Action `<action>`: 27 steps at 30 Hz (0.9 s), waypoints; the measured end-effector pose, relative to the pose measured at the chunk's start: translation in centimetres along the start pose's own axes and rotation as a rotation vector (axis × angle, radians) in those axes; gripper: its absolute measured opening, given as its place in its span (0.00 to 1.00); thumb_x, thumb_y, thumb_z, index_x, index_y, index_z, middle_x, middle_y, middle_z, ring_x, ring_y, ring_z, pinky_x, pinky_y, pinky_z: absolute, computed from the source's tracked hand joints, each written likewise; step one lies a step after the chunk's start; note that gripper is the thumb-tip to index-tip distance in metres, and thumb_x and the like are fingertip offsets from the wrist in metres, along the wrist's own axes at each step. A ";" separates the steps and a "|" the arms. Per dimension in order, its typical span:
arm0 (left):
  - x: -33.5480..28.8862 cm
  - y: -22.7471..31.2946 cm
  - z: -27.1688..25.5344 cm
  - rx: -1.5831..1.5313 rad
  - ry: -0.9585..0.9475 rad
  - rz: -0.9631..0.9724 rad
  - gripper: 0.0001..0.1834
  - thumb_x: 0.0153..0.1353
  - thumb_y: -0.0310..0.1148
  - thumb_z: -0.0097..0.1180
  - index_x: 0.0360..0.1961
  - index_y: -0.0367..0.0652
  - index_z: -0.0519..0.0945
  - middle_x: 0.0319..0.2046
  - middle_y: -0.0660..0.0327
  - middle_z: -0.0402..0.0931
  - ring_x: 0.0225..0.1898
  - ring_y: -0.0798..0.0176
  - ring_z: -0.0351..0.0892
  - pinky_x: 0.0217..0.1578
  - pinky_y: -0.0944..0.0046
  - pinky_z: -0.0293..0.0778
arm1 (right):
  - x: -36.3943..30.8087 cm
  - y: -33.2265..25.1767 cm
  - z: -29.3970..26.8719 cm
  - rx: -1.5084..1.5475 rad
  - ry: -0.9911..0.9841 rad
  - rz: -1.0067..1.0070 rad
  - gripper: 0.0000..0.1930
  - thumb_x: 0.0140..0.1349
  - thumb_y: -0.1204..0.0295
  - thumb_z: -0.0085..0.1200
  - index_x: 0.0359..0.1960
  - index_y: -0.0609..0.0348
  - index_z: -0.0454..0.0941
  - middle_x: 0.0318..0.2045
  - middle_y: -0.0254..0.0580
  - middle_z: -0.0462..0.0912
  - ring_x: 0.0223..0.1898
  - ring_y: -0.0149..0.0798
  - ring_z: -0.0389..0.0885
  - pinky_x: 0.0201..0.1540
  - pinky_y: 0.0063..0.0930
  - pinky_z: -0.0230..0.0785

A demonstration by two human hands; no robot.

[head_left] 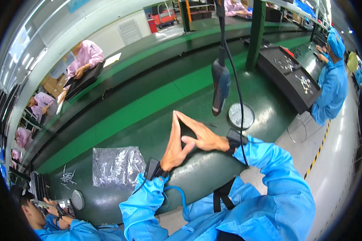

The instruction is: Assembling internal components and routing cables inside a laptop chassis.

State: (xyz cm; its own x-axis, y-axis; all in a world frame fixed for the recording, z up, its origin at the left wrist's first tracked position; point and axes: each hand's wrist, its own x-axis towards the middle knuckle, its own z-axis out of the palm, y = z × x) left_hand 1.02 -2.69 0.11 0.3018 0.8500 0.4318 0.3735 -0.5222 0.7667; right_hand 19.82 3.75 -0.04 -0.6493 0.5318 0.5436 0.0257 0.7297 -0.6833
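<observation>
Over the green workbench (pixel 197 160), my left hand (pixel 175 148) and my right hand (pixel 207 136) meet at their fingertips, forming a peak. The fingers of both are stretched out straight, the thumbs come close together near the middle, and neither hand holds anything. A black device is strapped at each wrist. To the left of my left hand lies a clear plastic bag (pixel 117 166) with dark contents I cannot make out. Beyond my right hand, a dark electric screwdriver (pixel 220 86) hangs from above on a cable. A round silvery dish (pixel 241 116) sits on the bench to its right.
At far right are black trays (pixel 287 76) with small metal parts, beside a co-worker (pixel 334 80) in blue. Another co-worker (pixel 48 219) sits lower left, near loose metal pieces (pixel 68 176) and a second round dish (pixel 77 199). A green post (pixel 255 36) rises from the bench.
</observation>
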 end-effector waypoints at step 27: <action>-0.2 0.2 0.1 0.079 -0.067 -0.032 0.42 0.73 0.46 0.58 0.81 0.34 0.60 0.80 0.39 0.55 0.81 0.37 0.55 0.79 0.46 0.53 | -9.4 -5.5 -5.4 -0.462 -0.150 0.040 0.24 0.59 0.84 0.57 0.60 0.64 0.81 0.64 0.52 0.82 0.69 0.55 0.77 0.71 0.45 0.73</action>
State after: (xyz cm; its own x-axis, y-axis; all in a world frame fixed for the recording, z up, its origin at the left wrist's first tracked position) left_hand 1.11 -2.94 0.17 0.3456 0.8611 0.3729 0.4515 -0.5009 0.7384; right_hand 29.87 -2.93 1.30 -0.7426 0.5200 0.4221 0.3651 0.8427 -0.3958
